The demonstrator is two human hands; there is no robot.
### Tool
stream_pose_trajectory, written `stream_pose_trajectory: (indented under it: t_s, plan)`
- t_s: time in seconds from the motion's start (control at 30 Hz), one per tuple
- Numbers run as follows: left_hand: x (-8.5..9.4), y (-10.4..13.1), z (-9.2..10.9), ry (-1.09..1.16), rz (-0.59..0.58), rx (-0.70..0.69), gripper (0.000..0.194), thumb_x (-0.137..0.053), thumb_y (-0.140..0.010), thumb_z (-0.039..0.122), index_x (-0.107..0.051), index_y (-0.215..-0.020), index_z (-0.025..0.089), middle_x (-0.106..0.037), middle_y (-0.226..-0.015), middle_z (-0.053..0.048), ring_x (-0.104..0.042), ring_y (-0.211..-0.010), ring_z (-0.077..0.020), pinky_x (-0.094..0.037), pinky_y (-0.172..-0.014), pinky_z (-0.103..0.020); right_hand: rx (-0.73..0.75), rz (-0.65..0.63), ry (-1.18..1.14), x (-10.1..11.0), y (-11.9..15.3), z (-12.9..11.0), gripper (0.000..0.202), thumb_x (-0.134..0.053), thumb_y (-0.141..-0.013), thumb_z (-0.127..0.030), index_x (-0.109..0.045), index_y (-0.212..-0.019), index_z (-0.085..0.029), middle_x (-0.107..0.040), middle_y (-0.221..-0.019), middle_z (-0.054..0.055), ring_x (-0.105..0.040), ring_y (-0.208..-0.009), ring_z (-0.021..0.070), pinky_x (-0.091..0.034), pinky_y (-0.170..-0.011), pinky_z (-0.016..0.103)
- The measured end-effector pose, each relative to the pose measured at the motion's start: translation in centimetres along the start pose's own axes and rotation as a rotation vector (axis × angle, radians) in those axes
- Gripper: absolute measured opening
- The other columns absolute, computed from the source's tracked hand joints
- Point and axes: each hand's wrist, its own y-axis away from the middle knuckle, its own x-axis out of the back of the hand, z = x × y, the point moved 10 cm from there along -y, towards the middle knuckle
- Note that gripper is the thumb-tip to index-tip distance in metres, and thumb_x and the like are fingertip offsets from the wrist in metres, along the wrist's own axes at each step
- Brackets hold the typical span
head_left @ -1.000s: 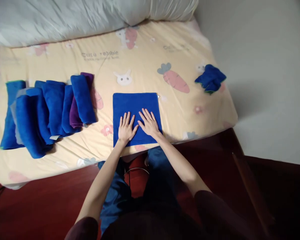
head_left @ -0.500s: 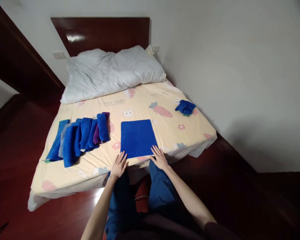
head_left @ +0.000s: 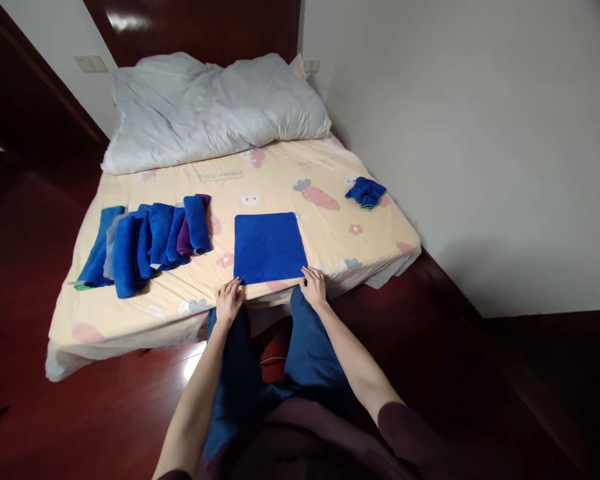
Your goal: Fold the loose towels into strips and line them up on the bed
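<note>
A blue towel (head_left: 269,248) lies flat on the bed, a rough square with its near edge close to the bed's front edge. My left hand (head_left: 229,301) is at its near left corner, fingers bent and closed on the cloth there. At the near right corner, my right hand (head_left: 313,285) has its thumb and fingertips closed on the edge. The fingertips' undersides are hidden. To the left is a row of several rolled or folded towels (head_left: 161,230), mostly blue, with a grey and a purple one among them.
A crumpled blue cloth with a green edge (head_left: 367,193) sits at the bed's right side. Grey-white bedding (head_left: 215,110) is heaped by the dark headboard (head_left: 205,30). The bed sheet (head_left: 275,173) is pale yellow with carrot prints. A white wall (head_left: 455,147) stands at right.
Both hands went from lying flat with fingers spread to fingers bent in at the towel's near corners. The camera view tilted down, so the bed sits higher in view.
</note>
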Motion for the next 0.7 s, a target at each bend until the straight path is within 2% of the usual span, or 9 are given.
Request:
stream_pose_trajectory:
  t_s: [0.1, 0.2, 0.3, 0.43, 0.6, 0.7]
  plan:
    - [0.1, -1.0, -0.6, -0.045, -0.006, 0.151, 0.042, -0.058, -0.091, 0.021, -0.065, -0.132, 0.024, -0.067, -0.136, -0.010, -0.057, -0.121, -0.0335, -0.047, -0.099, -0.049, -0.003, -0.049, 0.056, -0.7, -0.4, -0.4, 0.046, -0.049, -0.091, -0.007, -0.069, -0.131, -0.015, -0.068, -0.138, 0.012, -0.058, -0.128, 0.0303, -0.043, -0.108, 0.050]
    - [0.3, -2.0, -0.4, -0.088, -0.014, 0.209, 0.038, -0.058, -0.089, 0.017, -0.070, -0.124, 0.025, -0.068, -0.130, -0.010, -0.056, -0.118, -0.0335, -0.047, -0.094, -0.047, -0.062, -0.019, 0.081, -0.5, -0.8, 0.0, 0.047, -0.051, -0.089, -0.005, -0.070, -0.131, -0.016, -0.071, -0.132, 0.013, -0.059, -0.122, 0.0307, -0.044, -0.103, 0.048]
    - [0.7, -2.3, 0.0, -0.132, -0.011, 0.181, 0.037, -0.052, -0.093, 0.014, -0.071, -0.123, 0.024, -0.070, -0.124, -0.011, -0.056, -0.117, -0.0340, -0.046, -0.093, -0.048, -0.096, 0.023, 0.069, 0.0, -1.1, 0.8, 0.041, -0.050, -0.090, -0.004, -0.074, -0.121, -0.018, -0.074, -0.124, 0.012, -0.060, -0.115, 0.0294, -0.045, -0.098, 0.044]
    - [1.5, -1.2, 0.6, -0.107, 0.025, 0.105, 0.036, -0.048, -0.096, 0.015, -0.072, -0.123, 0.022, -0.070, -0.115, -0.013, -0.057, -0.112, -0.0333, -0.046, -0.093, -0.047, -0.039, 0.015, 0.052, 0.9, -0.8, 1.2, 0.037, -0.048, -0.093, -0.005, -0.076, -0.113, -0.018, -0.076, -0.120, 0.012, -0.062, -0.112, 0.0287, -0.047, -0.097, 0.044]
    - [2.5, 1.4, 1.6, 0.094, 0.091, -0.025, 0.036, -0.046, -0.096, 0.015, -0.072, -0.121, 0.021, -0.068, -0.107, -0.011, -0.058, -0.107, -0.0286, -0.049, -0.097, -0.043, 0.062, 0.040, -0.023, 2.4, 0.2, 1.8, 0.040, -0.044, -0.093, -0.004, -0.075, -0.115, -0.016, -0.075, -0.116, 0.012, -0.063, -0.115, 0.0254, -0.048, -0.104, 0.040]
    - [2.4, 2.3, 1.6, 0.193, 0.099, -0.049, 0.033, -0.047, -0.095, 0.019, -0.072, -0.116, 0.020, -0.068, -0.106, -0.011, -0.057, -0.107, -0.0281, -0.051, -0.099, -0.043, 0.155, 0.007, -0.054, 2.4, 0.6, 1.7, 0.040, -0.046, -0.090, -0.004, -0.075, -0.115, -0.016, -0.074, -0.118, 0.012, -0.062, -0.118, 0.0243, -0.048, -0.109, 0.039]
